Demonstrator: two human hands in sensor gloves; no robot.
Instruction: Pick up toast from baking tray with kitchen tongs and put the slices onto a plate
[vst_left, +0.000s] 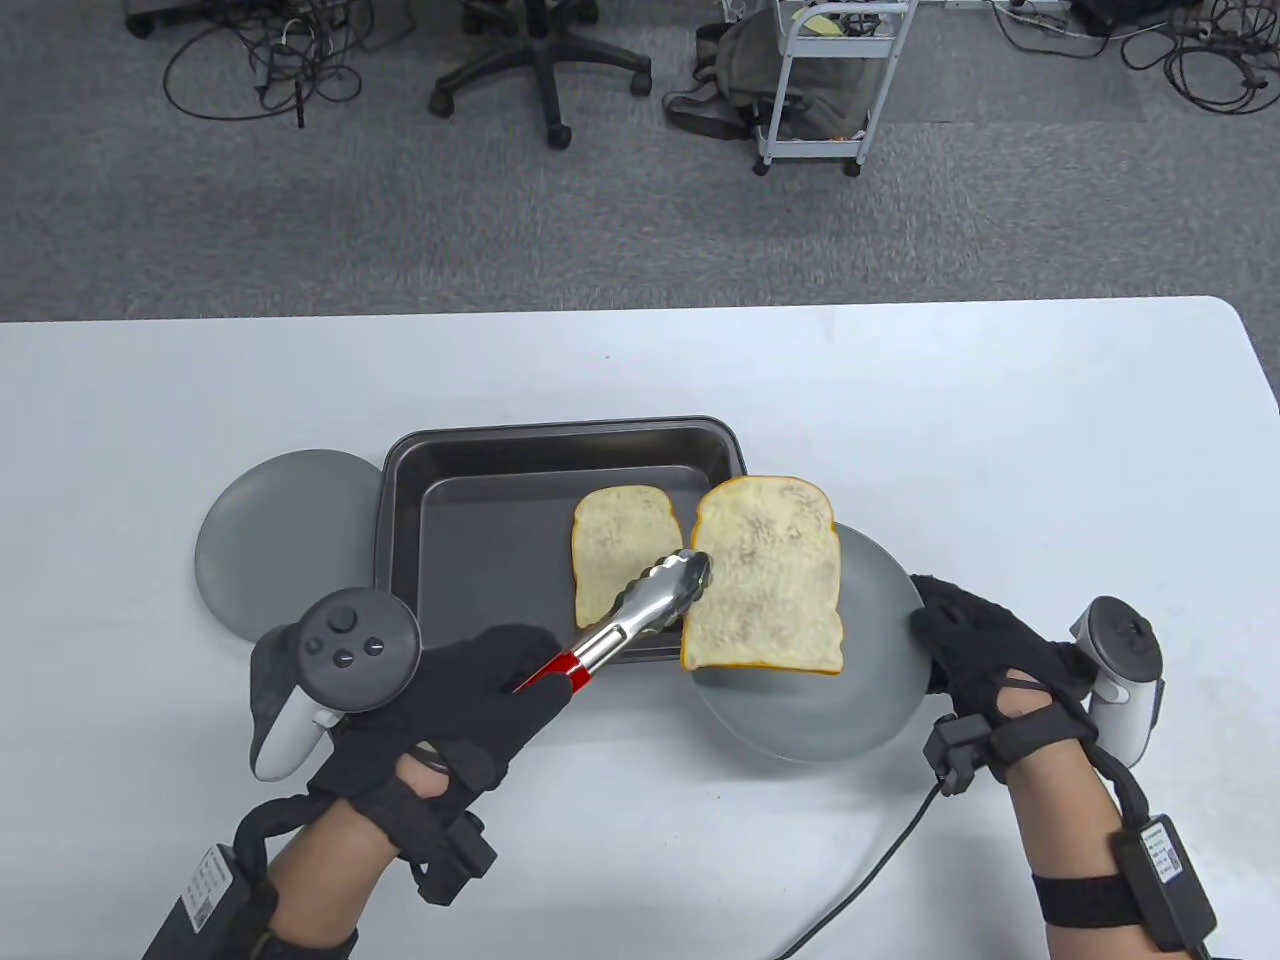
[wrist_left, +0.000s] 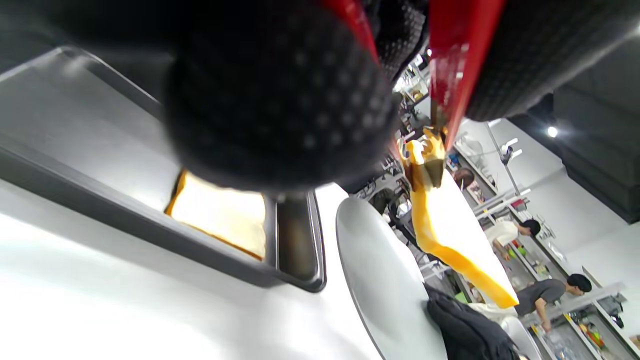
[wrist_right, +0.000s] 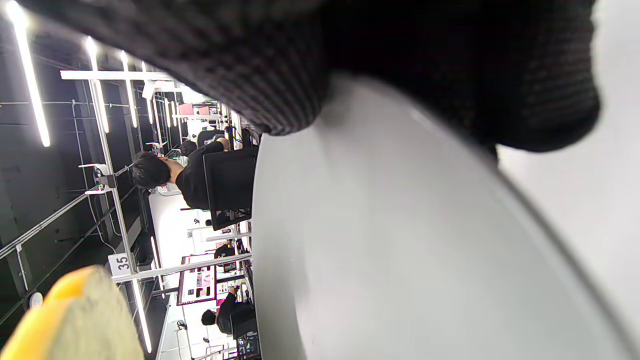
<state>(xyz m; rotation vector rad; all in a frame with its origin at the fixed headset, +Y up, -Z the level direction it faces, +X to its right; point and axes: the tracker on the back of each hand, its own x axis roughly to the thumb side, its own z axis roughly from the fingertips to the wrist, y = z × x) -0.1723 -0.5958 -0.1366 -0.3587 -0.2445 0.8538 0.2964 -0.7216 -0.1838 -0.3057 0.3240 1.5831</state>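
Note:
My left hand (vst_left: 480, 690) grips the red handles of the steel kitchen tongs (vst_left: 640, 610). The tong tips pinch the left edge of a toast slice (vst_left: 768, 575), which hangs in the air over the grey plate (vst_left: 880, 690) on the right. The left wrist view shows that slice (wrist_left: 450, 235) lifted clear above the plate (wrist_left: 385, 285). A second slice (vst_left: 622, 548) lies in the dark baking tray (vst_left: 480, 470). My right hand (vst_left: 975, 645) holds the plate's right rim, fingers on it (wrist_right: 450, 80).
Another grey plate (vst_left: 270, 540) sits left of the tray, partly under its rim. A cable (vst_left: 860, 870) runs from my right wrist across the white table toward the near edge. Beyond the table stand a chair and a cart on carpet.

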